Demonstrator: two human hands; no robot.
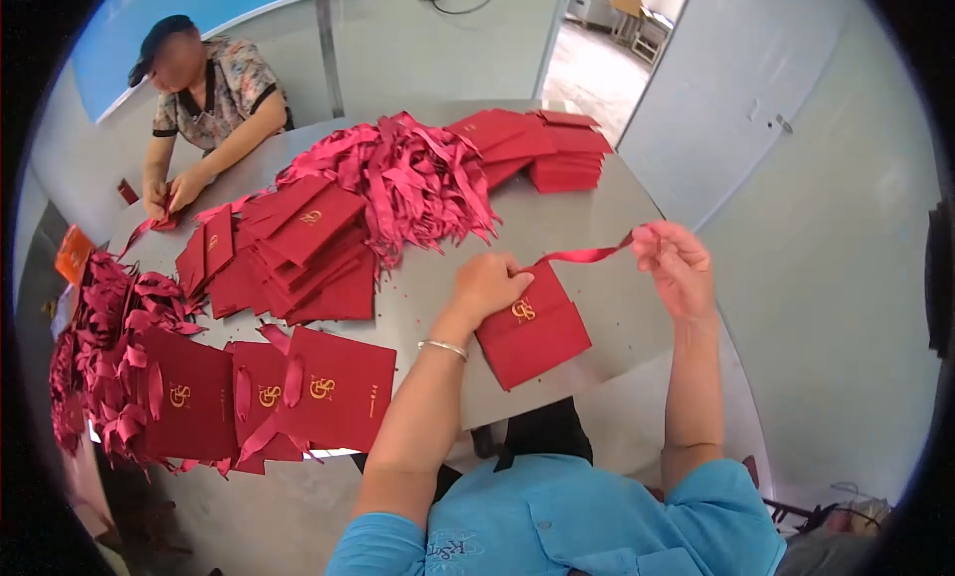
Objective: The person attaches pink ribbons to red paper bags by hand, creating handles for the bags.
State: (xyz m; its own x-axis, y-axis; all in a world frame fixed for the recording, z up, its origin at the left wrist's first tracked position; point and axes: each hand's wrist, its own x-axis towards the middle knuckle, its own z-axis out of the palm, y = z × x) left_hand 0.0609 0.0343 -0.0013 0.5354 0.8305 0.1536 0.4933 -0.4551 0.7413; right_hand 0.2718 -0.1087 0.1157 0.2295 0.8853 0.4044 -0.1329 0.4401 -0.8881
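Note:
A flat dark-red paper gift bag with a gold logo lies on the table near its front edge, turned at an angle. My left hand is closed on the bag's upper left corner, thumb on top. From that corner a red satin ribbon runs out to the right, slightly twisted. Raised above the table's right side, my right hand pinches the ribbon's far end between thumb and fingers. How the ribbon joins the bag is hidden under my left hand.
Beyond my hands is a heap of loose red ribbons, with stacked red bags behind it. More bags are piled left of centre. Finished-looking bags with ribbon handles lie front left. A co-worker sits across the grey table, handling red material.

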